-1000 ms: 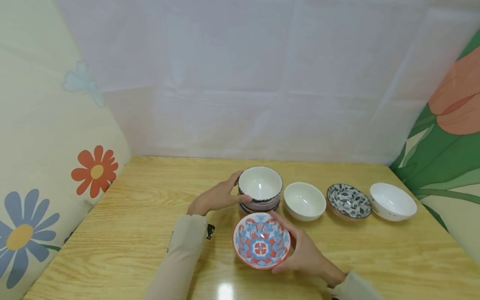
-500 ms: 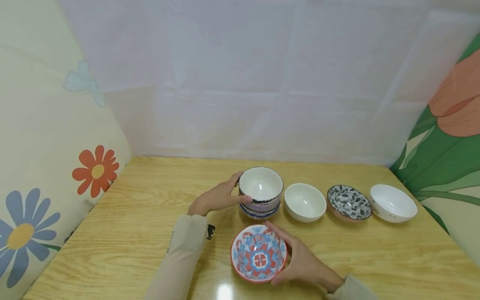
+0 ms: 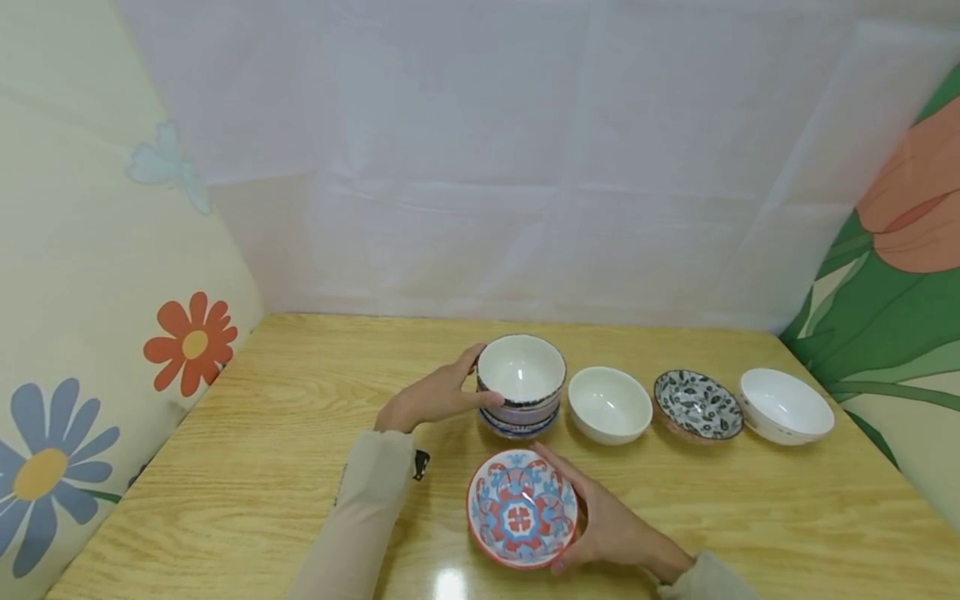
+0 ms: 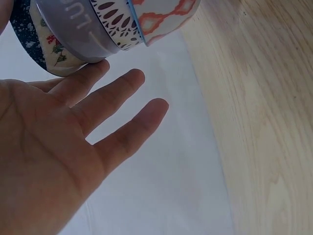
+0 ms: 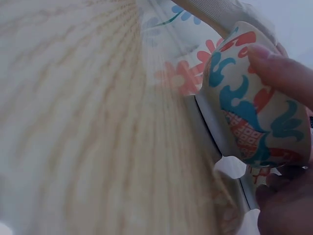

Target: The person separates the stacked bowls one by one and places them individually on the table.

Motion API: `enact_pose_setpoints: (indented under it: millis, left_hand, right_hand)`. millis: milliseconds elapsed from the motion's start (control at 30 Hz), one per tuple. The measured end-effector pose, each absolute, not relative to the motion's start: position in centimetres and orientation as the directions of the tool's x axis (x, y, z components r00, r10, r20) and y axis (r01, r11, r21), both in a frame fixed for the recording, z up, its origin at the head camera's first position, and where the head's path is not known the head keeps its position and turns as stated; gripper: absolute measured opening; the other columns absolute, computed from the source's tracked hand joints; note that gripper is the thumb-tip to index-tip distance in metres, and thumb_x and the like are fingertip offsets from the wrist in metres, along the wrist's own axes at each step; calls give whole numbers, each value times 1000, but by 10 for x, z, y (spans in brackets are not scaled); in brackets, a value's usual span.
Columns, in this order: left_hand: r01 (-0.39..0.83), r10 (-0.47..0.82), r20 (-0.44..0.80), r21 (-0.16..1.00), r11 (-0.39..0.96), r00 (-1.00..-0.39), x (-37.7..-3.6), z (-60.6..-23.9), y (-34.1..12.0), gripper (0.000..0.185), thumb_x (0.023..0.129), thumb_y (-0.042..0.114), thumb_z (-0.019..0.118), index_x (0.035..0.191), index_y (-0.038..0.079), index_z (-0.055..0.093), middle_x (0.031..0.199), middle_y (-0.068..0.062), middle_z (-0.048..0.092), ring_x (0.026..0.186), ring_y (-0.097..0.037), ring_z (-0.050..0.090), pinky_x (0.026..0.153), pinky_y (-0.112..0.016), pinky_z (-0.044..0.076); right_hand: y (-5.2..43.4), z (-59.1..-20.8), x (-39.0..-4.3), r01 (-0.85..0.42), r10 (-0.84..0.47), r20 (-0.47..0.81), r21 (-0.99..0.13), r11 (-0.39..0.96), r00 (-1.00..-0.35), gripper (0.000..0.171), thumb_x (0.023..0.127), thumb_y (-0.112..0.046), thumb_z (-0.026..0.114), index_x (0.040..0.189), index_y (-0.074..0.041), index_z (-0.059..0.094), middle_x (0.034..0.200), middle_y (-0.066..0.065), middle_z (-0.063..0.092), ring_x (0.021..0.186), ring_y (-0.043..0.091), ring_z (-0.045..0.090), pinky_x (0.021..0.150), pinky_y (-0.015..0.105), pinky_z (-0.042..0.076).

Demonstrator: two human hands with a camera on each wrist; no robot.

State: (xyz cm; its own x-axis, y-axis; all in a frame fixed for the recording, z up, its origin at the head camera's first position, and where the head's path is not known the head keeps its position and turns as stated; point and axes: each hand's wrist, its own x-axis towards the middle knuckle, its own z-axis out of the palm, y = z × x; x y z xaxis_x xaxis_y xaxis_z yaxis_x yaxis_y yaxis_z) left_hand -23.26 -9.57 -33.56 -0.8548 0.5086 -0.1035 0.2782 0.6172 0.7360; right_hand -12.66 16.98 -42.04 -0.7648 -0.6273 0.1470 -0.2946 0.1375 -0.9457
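Note:
My left hand (image 3: 438, 394) holds the upper part of a stack of nested bowls (image 3: 522, 371), thumb across the front rim and fingers behind. In the left wrist view, the stack (image 4: 83, 29) shows a dark speckled floral bowl, a lilac-grey one, a brown-patterned one and an orange-patterned one; the other fingers are spread. In front of the stack, my right hand (image 3: 611, 521) grips a red-rimmed bowl (image 3: 519, 510) with a red and blue pattern inside, its thumb and fingers at the right side. The right wrist view shows that bowl's outer wall (image 5: 249, 117) close over the table.
To the right of the stack stand a plain white bowl (image 3: 610, 405), a black-and-white leaf-patterned bowl (image 3: 697, 404) and a wider white bowl (image 3: 786, 405). They stand on the wooden table (image 3: 247, 500). A pale cloth (image 3: 525, 167) hangs behind, with floral cloths on both sides.
My right hand has brought the red-rimmed bowl down and towards me, away from the front of the stack, then slightly right. My left hand stays on the stack.

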Motion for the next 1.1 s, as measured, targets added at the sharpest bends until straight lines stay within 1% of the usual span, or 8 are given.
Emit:
enact_pose_setpoints:
  millis: [167, 233, 433, 600, 667, 800, 900, 1100]
  left_hand:
    - [276, 509, -102, 740, 613, -855, -234, -337, -96, 99, 83, 59, 64, 154, 18, 10, 157, -11, 23, 144, -31, 24, 112, -54, 28]
    - [272, 505, -103, 740, 615, -857, -234, -336, -96, 99, 83, 58, 64, 154, 18, 10, 158, -11, 23, 144, -31, 24, 112, -55, 28]
    - [266, 501, -110, 738, 620, -859, -232, -335, -95, 97, 84, 55, 65, 154, 18, 10, 158, -10, 22, 145, -30, 23, 112, -54, 28]
    - [268, 502, -111, 737, 621, -858, -232, -335, -95, 95, 85, 55, 64, 154, 20, 10, 158, -11, 23, 144, -30, 23, 112, -54, 28]
    - [267, 501, -112, 737, 621, -858, -231, -335, -96, 95, 85, 55, 64, 154, 20, 9, 158, -11, 23, 144, -31, 24, 111, -55, 29]
    - [262, 499, -114, 740, 619, -859, -230, -335, -96, 96, 85, 55, 64, 154, 19, 9, 158, -11, 22, 144, -31, 24, 111, -55, 29]
    - [263, 504, -115, 743, 616, -856, -230, -335, -95, 96, 85, 55, 64, 154, 18, 9, 158, -11, 22, 144, -31, 23, 111, -55, 29]
    - [283, 517, -101, 740, 610, -850, -232, -335, -95, 97, 84, 55, 64, 154, 18, 9, 158, -11, 22, 145, -30, 23, 112, -54, 28]
  right_hand:
    - [172, -419, -126, -255, -630, 100, -954, 159, -770, 122, 59, -3, 88, 154, -11, 12, 155, 17, 27, 136, 4, 30, 107, 11, 19]
    - [172, -418, -126, -233, -625, 74, -956, 177, -777, 123, 59, -5, 88, 155, -14, 12, 155, 14, 27, 136, 4, 30, 107, 11, 18]
    - [172, -417, -125, -234, -617, 67, -953, 194, -784, 125, 58, -7, 89, 155, -15, 10, 156, 10, 27, 138, 5, 29, 107, 10, 17]
    - [174, -417, -127, -267, -648, 116, -954, 139, -753, 122, 61, -9, 89, 155, -14, 10, 156, 13, 25, 138, 5, 29, 108, 12, 20]
    - [176, -417, -129, -280, -668, 146, -955, 96, -729, 121, 63, -11, 89, 154, -12, 11, 156, 17, 24, 139, 8, 29, 109, 12, 21]
    - [178, -414, -131, -252, -687, 149, -966, 51, -711, 118, 66, -20, 89, 155, -14, 11, 158, 13, 19, 141, 7, 27, 109, 12, 22]
    - [179, -410, -132, -269, -671, 164, -962, 54, -723, 118, 65, -19, 89, 154, -14, 11, 160, 12, 14, 141, 0, 22, 109, 11, 20]
    - [180, -400, -139, -402, -595, 273, -911, 93, -756, 118, 66, -10, 88, 154, -8, 9, 159, 20, 8, 140, -8, 12, 110, 10, 16]
